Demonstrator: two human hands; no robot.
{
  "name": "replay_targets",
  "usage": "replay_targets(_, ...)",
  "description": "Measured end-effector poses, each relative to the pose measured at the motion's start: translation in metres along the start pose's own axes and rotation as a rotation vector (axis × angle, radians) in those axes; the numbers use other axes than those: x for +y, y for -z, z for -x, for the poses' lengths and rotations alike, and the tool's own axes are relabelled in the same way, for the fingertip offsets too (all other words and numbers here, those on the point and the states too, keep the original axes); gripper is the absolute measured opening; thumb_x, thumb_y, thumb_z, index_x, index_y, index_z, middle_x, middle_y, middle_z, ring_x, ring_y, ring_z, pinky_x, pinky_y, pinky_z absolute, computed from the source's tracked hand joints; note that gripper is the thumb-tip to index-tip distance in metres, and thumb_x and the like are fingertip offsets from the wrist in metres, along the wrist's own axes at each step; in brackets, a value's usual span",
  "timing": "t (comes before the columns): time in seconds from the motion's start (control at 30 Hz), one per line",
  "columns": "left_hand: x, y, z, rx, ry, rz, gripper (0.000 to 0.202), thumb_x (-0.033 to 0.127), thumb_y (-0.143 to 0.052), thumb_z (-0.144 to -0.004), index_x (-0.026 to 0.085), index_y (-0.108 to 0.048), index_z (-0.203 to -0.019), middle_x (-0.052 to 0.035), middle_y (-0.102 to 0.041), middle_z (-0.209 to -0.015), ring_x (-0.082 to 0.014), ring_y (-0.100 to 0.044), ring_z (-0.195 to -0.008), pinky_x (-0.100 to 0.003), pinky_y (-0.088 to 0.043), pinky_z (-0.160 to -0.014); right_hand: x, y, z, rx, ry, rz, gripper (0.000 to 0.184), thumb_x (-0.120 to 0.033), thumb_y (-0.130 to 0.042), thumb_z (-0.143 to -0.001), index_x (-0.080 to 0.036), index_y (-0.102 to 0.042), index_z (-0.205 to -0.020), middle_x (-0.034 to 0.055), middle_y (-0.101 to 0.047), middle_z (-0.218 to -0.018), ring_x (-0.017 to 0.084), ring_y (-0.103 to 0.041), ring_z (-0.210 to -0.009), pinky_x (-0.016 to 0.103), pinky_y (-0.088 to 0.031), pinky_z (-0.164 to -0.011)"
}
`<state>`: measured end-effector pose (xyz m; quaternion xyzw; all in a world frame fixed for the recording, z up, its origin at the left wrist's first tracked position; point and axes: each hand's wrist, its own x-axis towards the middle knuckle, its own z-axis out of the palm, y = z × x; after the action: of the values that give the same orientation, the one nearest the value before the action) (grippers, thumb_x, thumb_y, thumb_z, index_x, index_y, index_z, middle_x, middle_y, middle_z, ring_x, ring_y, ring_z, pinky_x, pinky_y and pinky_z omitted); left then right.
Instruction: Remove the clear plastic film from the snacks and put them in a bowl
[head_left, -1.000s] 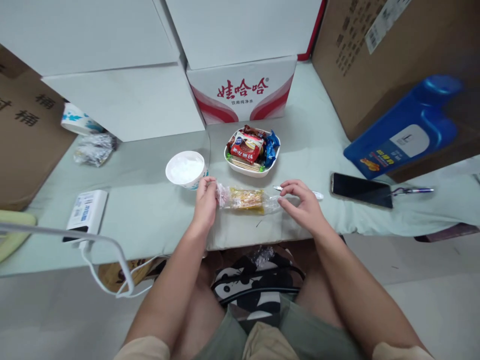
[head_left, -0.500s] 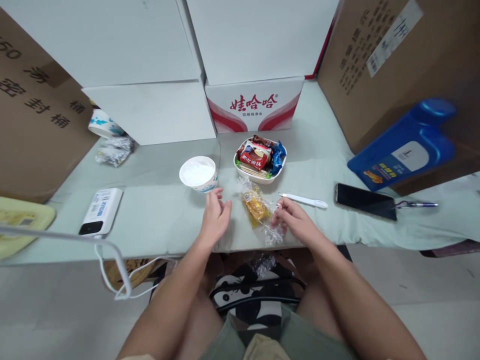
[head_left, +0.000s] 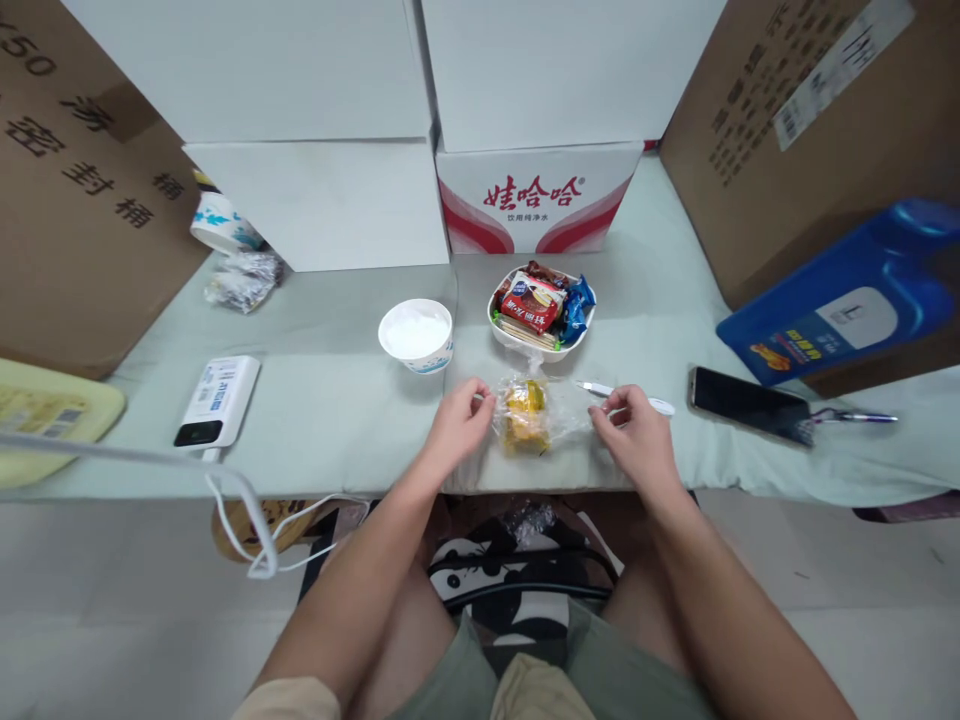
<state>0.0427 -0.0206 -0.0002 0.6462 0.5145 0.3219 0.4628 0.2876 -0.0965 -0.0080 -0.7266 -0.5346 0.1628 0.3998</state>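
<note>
A clear plastic packet with a yellow snack (head_left: pixel 526 415) lies near the table's front edge, between my hands. My left hand (head_left: pixel 463 425) pinches the packet's left side. My right hand (head_left: pixel 637 435) pinches its right side, fingers curled. Just beyond my right hand lies a white pen-like tool (head_left: pixel 628 395). A white bowl (head_left: pixel 541 342) of wrapped snacks stands behind the packet. A white paper cup (head_left: pixel 417 335) sits to the bowl's left.
A phone (head_left: pixel 750 402) and a pen (head_left: pixel 855 416) lie at the right, below a blue jug (head_left: pixel 840 300). A white power bank (head_left: pixel 217 400) with a cable sits at the left. Cardboard and white boxes (head_left: pixel 540 200) line the back. A crumpled wrapper (head_left: pixel 244 280) lies far left.
The packet was stretched lengthwise between both hands, then held by the right hand alone. Now both hands hold it again, turned and bunched shorter.
</note>
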Motion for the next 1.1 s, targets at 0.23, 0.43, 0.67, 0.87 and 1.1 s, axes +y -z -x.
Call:
replay_targets(0.23, 0.013, -0.004, -0.004, -0.033, 0.237, 0.725, 0.043, 0.051, -0.079, -0.073, 0.022, -0.049, -0.083, 0.0034, -0.061, -0.092, -0.0119, -0.062, -0.086, -0.031, -0.057, -0.082, -0.014, 0.002, -0.005, 0.271, 0.455, -0.049, 0.019, -0.016, -0.052, -0.085, -0.026, -0.063, -0.097, 0.0091, -0.069, -0.103, 0.026, -0.067, -0.1, 0.044, -0.053, -0.088)
replay_targets(0.43, 0.022, -0.009, -0.004, -0.067, 0.284, 0.959, 0.048, 0.045, -0.083, -0.072, 0.024, -0.043, -0.087, 0.0015, -0.064, -0.117, -0.0195, -0.066, -0.11, -0.035, -0.06, -0.079, -0.037, -0.02, -0.006, -0.118, 0.493, 0.017, 0.039, -0.029, -0.063, -0.084, -0.023, -0.06, -0.123, 0.0093, -0.074, -0.1, 0.029, -0.068, -0.094, 0.046, -0.052, -0.086)
replay_targets(0.67, 0.022, -0.012, -0.009, -0.004, 0.354, 1.063, 0.04, 0.039, -0.078, -0.076, 0.025, -0.043, -0.088, 0.0023, -0.066, -0.113, -0.0243, -0.069, -0.109, -0.047, -0.061, -0.086, -0.048, -0.013, 0.011, -0.392, 0.576, -0.24, 0.009, -0.029, -0.059, -0.091, -0.023, -0.066, -0.094, 0.005, -0.074, -0.091, 0.021, -0.068, -0.085, 0.035, -0.051, -0.078)
replay_targets(0.87, 0.03, -0.013, -0.006, -0.083, 0.384, 1.198, 0.021, 0.026, -0.07, -0.083, 0.022, -0.049, -0.086, -0.002, -0.072, -0.11, -0.0278, -0.07, -0.112, -0.055, -0.054, -0.1, -0.037, -0.022, 0.004, -0.2, 0.068, -0.243, 0.041, -0.037, -0.067, -0.082, -0.023, -0.059, -0.12, 0.0091, -0.07, -0.106, 0.024, -0.067, -0.094, 0.037, -0.056, -0.076)
replay_targets(1.1, 0.029, 0.0, -0.012, -0.103, 0.387, 1.256, 0.015, 0.024, -0.066, -0.087, 0.021, -0.051, -0.085, -0.0052, -0.075, -0.103, -0.0293, -0.072, -0.106, -0.059, -0.052, -0.1, -0.014, -0.027, -0.001, -0.252, -0.087, -0.246, 0.064, -0.039, -0.07, -0.074, -0.026, -0.048, -0.132, 0.0068, -0.066, -0.106, 0.023, -0.066, -0.089, 0.041, -0.058, -0.079)
